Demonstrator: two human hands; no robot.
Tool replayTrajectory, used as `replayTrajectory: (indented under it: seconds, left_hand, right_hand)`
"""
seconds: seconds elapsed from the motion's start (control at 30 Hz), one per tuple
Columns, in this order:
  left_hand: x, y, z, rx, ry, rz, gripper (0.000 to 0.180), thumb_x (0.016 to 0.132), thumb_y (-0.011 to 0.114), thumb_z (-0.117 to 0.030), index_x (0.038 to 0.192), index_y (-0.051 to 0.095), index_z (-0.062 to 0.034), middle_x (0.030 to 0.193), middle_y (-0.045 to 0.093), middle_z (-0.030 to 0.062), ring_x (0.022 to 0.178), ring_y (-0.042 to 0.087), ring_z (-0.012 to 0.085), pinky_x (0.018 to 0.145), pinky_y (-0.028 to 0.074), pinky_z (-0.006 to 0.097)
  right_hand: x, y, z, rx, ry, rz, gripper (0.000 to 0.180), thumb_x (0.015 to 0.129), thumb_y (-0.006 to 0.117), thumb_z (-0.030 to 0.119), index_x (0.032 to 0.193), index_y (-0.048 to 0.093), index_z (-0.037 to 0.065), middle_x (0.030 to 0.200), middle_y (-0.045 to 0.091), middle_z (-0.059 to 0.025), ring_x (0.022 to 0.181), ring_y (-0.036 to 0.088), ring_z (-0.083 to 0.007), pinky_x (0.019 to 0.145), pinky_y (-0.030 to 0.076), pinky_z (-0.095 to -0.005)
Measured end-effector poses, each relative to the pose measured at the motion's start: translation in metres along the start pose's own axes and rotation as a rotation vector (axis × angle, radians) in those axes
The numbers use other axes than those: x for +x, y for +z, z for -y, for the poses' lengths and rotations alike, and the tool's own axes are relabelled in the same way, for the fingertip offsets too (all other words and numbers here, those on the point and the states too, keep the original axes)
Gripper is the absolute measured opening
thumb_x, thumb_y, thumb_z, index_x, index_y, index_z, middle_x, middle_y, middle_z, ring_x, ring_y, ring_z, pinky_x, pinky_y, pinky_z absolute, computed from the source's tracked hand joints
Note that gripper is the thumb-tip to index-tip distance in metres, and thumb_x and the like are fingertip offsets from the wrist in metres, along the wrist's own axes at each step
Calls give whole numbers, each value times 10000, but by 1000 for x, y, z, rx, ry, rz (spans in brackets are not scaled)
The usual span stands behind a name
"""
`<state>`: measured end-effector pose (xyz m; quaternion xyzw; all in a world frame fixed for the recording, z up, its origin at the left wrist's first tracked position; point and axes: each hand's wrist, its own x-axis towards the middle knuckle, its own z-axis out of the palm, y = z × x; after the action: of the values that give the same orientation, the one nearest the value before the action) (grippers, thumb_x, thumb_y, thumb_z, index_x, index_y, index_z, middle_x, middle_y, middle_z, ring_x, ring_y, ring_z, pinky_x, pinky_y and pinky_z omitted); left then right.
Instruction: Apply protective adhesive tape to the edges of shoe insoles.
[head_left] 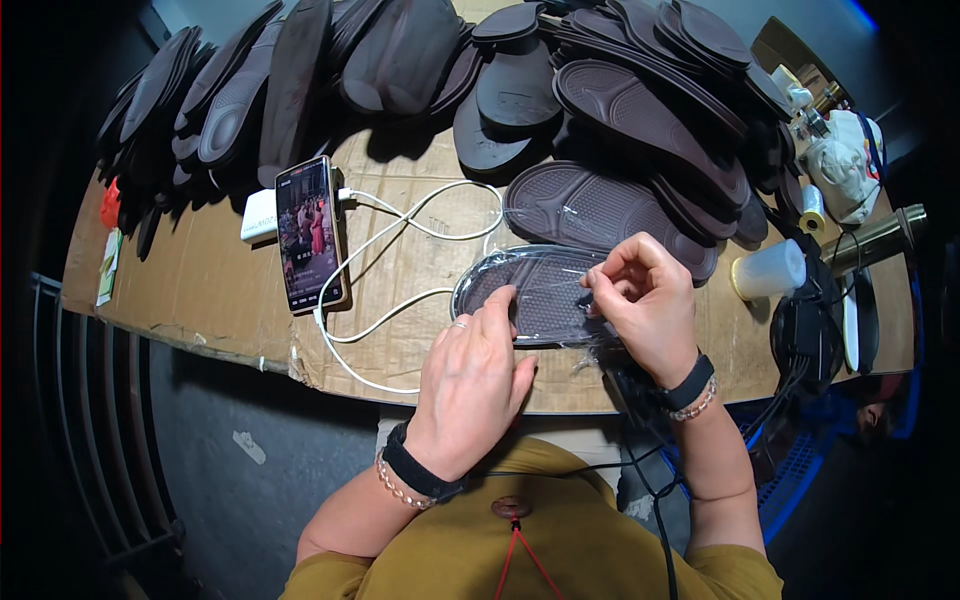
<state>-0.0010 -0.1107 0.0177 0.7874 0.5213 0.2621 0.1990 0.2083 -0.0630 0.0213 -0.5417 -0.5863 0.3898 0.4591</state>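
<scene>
- While your left hand point(472, 388) lies opened out, its fingertips rest on the sole point(550, 288), hiding part of its left half.
- Between both hands, that dark, textured sole lies flat under glossy, creased clear film point(489, 263).
- Your right hand point(648, 300) curls thumb toward fingers, covering its right end; whether film is caught there, I cannot tell.

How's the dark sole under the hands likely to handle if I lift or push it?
The sole may feel slick, given the shiny clear plastic over it. Its broad, flat shape suggests it would slide rather than roll. Its thin profile suggests it's probably fairly light.
</scene>
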Motion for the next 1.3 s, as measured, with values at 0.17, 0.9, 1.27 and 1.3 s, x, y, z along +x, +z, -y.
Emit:
replayTrajectory:
  seconds: [0.17,0.9,1.27,1.3]
  left_hand:
    - [8,-4,-19,-12,91,-30,462,856,777,-53,1264,565,-2,1015,638,152,966,642,346,865,517,434]
    - [17,15,-13,-9,136,78,413,873,723,-26,1263,588,-22,1087,592,168,1025,598,364,923,502,448]
    - [18,17,-15,36,151,89,412,843,696,12,1242,593,-9,1089,607,166,1044,606,360,936,507,442]
    - [18,18,-15,44,149,89,391,846,654,38,1230,589,-3,1087,607,173,1044,607,365,937,509,442]
  right_hand:
    - [5,-4,2,-11,-23,28,139,932,721,-32,911,589,4,770,680,-30,668,680,-49,590,519,-201]
    - [-32,-45,21,-893,-688,393,319,702,826,217,905,633,64,1018,615,-102,1023,623,-301,935,489,-446]
    - [-26,-43,4,-914,-928,315,127,803,694,165,900,685,83,1046,656,-67,1056,640,-240,1046,473,-452]
    - [-23,-43,7,-831,-861,328,127,797,724,149,896,689,77,1022,653,-71,1026,641,-250,1024,476,-448]
